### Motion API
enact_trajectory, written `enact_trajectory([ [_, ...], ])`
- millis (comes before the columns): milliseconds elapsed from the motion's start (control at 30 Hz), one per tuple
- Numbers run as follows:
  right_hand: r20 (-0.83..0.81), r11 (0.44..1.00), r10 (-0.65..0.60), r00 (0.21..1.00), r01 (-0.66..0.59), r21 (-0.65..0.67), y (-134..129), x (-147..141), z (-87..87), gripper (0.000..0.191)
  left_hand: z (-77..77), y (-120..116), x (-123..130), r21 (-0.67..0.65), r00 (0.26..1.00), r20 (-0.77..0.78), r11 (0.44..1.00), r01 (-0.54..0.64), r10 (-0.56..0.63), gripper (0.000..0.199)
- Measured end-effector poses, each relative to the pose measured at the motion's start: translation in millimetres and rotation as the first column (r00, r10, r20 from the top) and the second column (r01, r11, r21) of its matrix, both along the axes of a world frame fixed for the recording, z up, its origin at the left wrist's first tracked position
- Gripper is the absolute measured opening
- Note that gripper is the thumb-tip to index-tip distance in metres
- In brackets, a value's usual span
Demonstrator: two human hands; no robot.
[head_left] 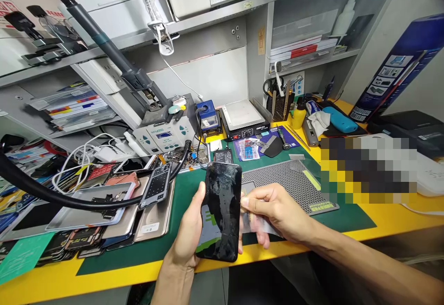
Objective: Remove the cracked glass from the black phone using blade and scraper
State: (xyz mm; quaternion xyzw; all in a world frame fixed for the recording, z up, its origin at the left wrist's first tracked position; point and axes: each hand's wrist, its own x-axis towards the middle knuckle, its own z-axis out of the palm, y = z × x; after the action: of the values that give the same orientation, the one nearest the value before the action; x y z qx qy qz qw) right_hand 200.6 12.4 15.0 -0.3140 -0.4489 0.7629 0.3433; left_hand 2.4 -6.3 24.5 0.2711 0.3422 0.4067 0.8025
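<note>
A black smartphone (224, 212) stands tilted up above the green mat, its glossy face smeared with streaks. My left hand (189, 224) grips it along the left edge, thumb in front and the other fingers hidden behind. At the phone's right edge, my right hand (272, 210) pinches thumb and forefinger together; what is between them is too small and blurred to make out. Its lower fingers hang loosely curled. Behind the right hand, a translucent sheet or bag (268, 228) partly shows. A grey perforated pad (289, 182) lies just beyond.
Stacked phone parts and housings (114, 208) crowd the left, crossed by a black hose (69, 198). At the back stand a soldering station (164, 133) and a flat heating plate (243, 115). Tools fill a black holder (282, 103). A yellow bottle (298, 116) stands right.
</note>
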Motion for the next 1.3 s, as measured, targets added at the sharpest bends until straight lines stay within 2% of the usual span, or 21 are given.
enact_trajectory([
  [133, -0.011, 1.0, -0.008, 1.0, 0.008, 0.003, 0.0, 0.1, 0.0, 0.044, 3.2, -1.7, 0.2, -0.058, 0.998, 0.004, 0.997, 0.056, -0.055, 0.07],
  [300, -0.022, 1.0, -0.011, 1.0, 0.011, 0.001, -0.6, 0.2, -1.6, 0.043, 8.4, -3.6, 1.6, -0.068, 0.995, 0.009, 0.993, 0.095, -0.094, 0.068],
  [600, -0.056, 1.0, -0.021, 0.998, 0.02, -0.022, -1.7, 1.1, -5.0, 0.046, 8.0, -3.5, -0.1, -0.123, 0.992, 0.043, 0.985, 0.119, -0.115, 0.071],
  [733, -0.04, 0.999, -0.037, 0.999, 0.036, -0.005, -1.2, 0.9, -2.8, 0.046, 8.4, -2.6, -3.0, -0.107, 0.986, -0.002, 0.98, 0.167, -0.168, 0.076],
  [933, -0.035, 0.999, -0.049, 0.998, 0.048, -0.016, -0.6, 0.9, -1.5, 0.044, 10.4, -1.8, -6.0, -0.162, 0.978, -0.037, 0.967, 0.195, -0.203, 0.077],
  [1300, -0.019, 0.999, -0.031, 0.999, 0.031, -0.018, -1.3, 1.4, -6.5, 0.044, 11.7, -5.4, -6.8, -0.118, 0.969, 0.01, 0.962, 0.247, -0.247, 0.08],
])
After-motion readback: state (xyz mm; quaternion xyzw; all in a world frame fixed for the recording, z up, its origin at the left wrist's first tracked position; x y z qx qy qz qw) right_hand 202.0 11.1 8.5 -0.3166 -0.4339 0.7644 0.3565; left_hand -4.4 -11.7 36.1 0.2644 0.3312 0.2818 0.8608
